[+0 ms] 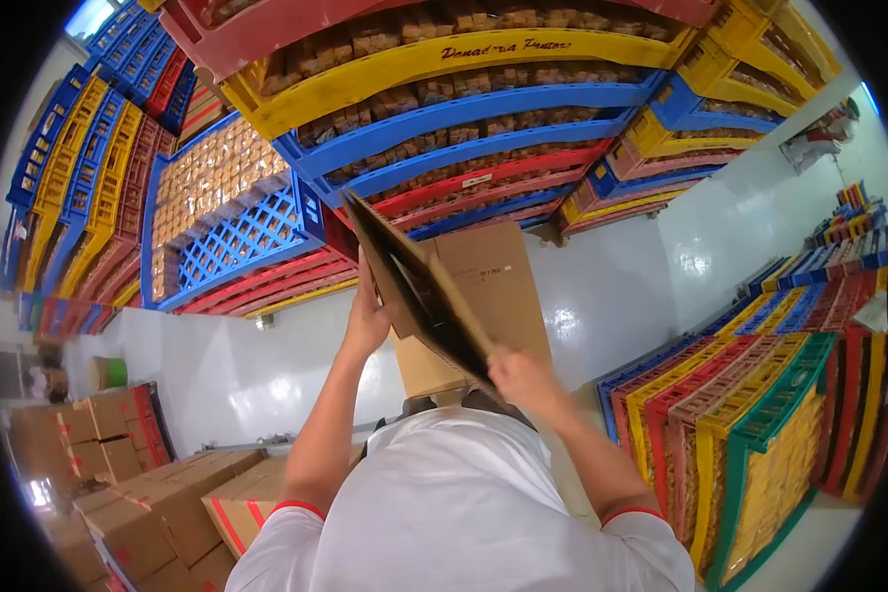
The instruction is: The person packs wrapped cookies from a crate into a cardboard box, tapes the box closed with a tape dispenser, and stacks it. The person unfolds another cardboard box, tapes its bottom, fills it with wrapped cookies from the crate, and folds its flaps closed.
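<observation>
Head view: left hand (369, 321) and right hand (525, 379) clamp a carton (395, 286); yellow crate (493, 48) script resembles "Panaderia", remainder unclear.

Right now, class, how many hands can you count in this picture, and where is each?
2. The left hand is against the left side of the tilted carton; the right hand is at its lower right end. Others could be hidden behind the stacked crates.

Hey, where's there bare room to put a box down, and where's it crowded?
Bare floor shows leftward, between the lattice-sided blue crate and the lower-left cartons; also rightward, between the upright brown carton and the right-hand crates. It's crowded straight ahead, around the held cardboard and below the tall crate stack.
</observation>
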A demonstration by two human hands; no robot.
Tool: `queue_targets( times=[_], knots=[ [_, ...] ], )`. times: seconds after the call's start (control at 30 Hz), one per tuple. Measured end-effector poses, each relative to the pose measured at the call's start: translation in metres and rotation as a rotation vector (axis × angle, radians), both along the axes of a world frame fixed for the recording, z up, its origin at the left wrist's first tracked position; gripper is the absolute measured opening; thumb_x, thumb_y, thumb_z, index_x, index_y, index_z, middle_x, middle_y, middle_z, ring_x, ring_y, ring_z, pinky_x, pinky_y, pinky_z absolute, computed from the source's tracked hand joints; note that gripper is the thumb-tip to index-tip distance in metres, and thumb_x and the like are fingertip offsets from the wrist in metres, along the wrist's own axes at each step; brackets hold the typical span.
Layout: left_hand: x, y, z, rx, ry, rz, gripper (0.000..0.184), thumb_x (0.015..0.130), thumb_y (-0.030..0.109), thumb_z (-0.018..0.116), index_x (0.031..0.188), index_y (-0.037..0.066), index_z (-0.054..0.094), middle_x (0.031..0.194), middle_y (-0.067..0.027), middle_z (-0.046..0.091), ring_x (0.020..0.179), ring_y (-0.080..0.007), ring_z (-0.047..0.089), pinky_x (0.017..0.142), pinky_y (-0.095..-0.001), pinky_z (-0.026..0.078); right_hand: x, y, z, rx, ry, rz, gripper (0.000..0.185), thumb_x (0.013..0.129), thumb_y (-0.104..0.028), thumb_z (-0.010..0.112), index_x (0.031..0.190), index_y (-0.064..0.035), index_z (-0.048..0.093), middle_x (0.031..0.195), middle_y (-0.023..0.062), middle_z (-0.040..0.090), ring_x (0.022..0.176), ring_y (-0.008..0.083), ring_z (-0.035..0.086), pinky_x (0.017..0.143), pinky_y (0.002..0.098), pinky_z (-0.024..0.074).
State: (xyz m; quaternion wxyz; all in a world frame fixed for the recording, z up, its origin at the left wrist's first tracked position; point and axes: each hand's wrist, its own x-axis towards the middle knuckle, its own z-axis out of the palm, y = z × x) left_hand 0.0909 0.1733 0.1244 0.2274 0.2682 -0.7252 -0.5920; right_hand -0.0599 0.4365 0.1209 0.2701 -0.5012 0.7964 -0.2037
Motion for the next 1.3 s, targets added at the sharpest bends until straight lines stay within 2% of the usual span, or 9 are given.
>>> queue_targets(
  times=[0.23, 0.53, 0.6, 0.67, 0.83, 0.9, 1.07, 1.17, 1.3],
  knots=[
    [0.028, 0.115, 0.041, -0.035, -0.299, -0.650, 0.106, 0.079, -0.004, 0.054, 0.167, 0.004, -0.003, 0.172, -0.0274, 0.012, 0.160, -0.0344, 0.019, 0.127, -0.0352, 0.021, -0.081, -0.069, 0.002, -0.213, -0.013, -0.377, 0.035, 0.095, -0.020, 0.060, 0.120, 0.0036, 0.062, 0.082, 0.0269, 0.070, 0.083, 0.0456, 0.070, 0.076, 0.0575, 0.0543],
    [0.039, 0.102, 0.037, 0.064, -0.437, -0.091, 0.105, 0.081, -0.008, 0.051, 0.168, 0.009, -0.006, 0.172, -0.0269, 0.016, 0.155, -0.0410, 0.030, 0.111, -0.0388, 0.045, -0.076, -0.084, 0.030, -0.084, 0.016, -0.186, 0.053, 0.093, -0.010, 0.055, 0.145, -0.0030, 0.047, 0.094, 0.0278, 0.071, 0.093, 0.0484, 0.068, 0.090, 0.0572, 0.0529],
    [0.037, 0.093, 0.016, -0.009, -0.355, -0.011, 0.105, 0.081, -0.011, 0.051, 0.167, 0.007, -0.008, 0.172, -0.0266, 0.013, 0.157, -0.0415, 0.025, 0.114, -0.0394, 0.042, -0.054, -0.068, 0.031, -0.571, 0.570, -0.068, 0.057, 0.092, -0.011, 0.061, 0.147, 0.0013, 0.049, 0.107, 0.0215, 0.071, 0.114, 0.0409, 0.066, 0.103, 0.0547, 0.0490],
    [0.033, 0.091, 0.006, 0.003, -0.315, 0.000, 0.106, 0.081, -0.011, 0.052, 0.167, 0.005, -0.008, 0.172, -0.0269, 0.009, 0.158, -0.0410, 0.021, 0.118, -0.0389, 0.038, -0.009, -0.044, 0.039, -0.584, 0.352, 0.036, 0.056, 0.091, -0.013, 0.064, 0.144, 0.0007, 0.054, 0.116, 0.0198, 0.068, 0.126, 0.0386, 0.059, 0.112, 0.0560, 0.0412],
    [0.034, 0.069, -0.004, 0.043, -0.268, -0.042, 0.106, 0.082, -0.008, 0.057, 0.165, 0.000, -0.009, 0.172, -0.0276, -0.001, 0.161, -0.0396, 0.009, 0.127, -0.0434, 0.022, 0.028, -0.041, -0.016, -0.521, 0.358, 0.022, 0.014, 0.090, -0.020, 0.071, 0.089, -0.0060, 0.073, 0.082, 0.0075, 0.063, 0.081, 0.0266, 0.060, 0.099, 0.0480, 0.0462],
    [0.033, 0.053, 0.002, -0.355, -0.293, -0.042, 0.107, 0.088, -0.002, 0.061, 0.166, 0.005, -0.012, 0.173, -0.0250, 0.003, 0.157, -0.0427, 0.023, 0.126, -0.0501, 0.024, 0.017, -0.087, -0.024, -0.543, 0.483, -0.041, 0.030, 0.091, -0.023, 0.073, 0.065, -0.0096, 0.064, 0.067, 0.0049, 0.061, 0.071, 0.0244, 0.057, 0.084, 0.0420, 0.0466],
    [-0.008, -0.068, 0.014, -0.757, -0.293, -0.114, 0.094, 0.089, 0.014, 0.071, 0.163, -0.002, 0.015, 0.168, -0.0271, 0.022, 0.154, -0.0401, 0.029, 0.127, -0.0564, 0.014, 0.011, -0.139, -0.085, -0.324, 0.449, -0.037, 0.042, 0.097, -0.029, 0.068, 0.060, -0.0121, 0.064, 0.058, 0.0106, 0.062, 0.063, 0.0275, 0.063, 0.078, 0.0431, 0.0452],
    [-0.027, -0.086, 0.033, -1.036, -0.447, -0.262, 0.074, 0.091, 0.024, 0.072, 0.152, -0.006, 0.041, 0.150, -0.0248, 0.049, 0.142, -0.0351, 0.047, 0.124, -0.0600, 0.020, 0.014, -0.138, -0.081, -0.385, 0.457, -0.097, 0.035, 0.098, -0.026, 0.068, 0.066, -0.0107, 0.064, 0.057, 0.0112, 0.060, 0.062, 0.0293, 0.063, 0.082, 0.0447, 0.0463],
    [-0.025, -0.056, 0.027, -1.097, -0.685, -0.732, 0.053, 0.093, 0.034, 0.069, 0.129, -0.005, 0.063, 0.118, -0.0176, 0.069, 0.126, -0.0294, 0.061, 0.120, -0.0562, 0.030, 0.012, -0.128, -0.067, -0.364, 0.403, -0.144, 0.022, 0.094, -0.019, 0.069, 0.111, -0.0050, 0.067, 0.096, 0.0150, 0.068, 0.095, 0.0313, 0.066, 0.097, 0.0500, 0.0457]
  ],
)
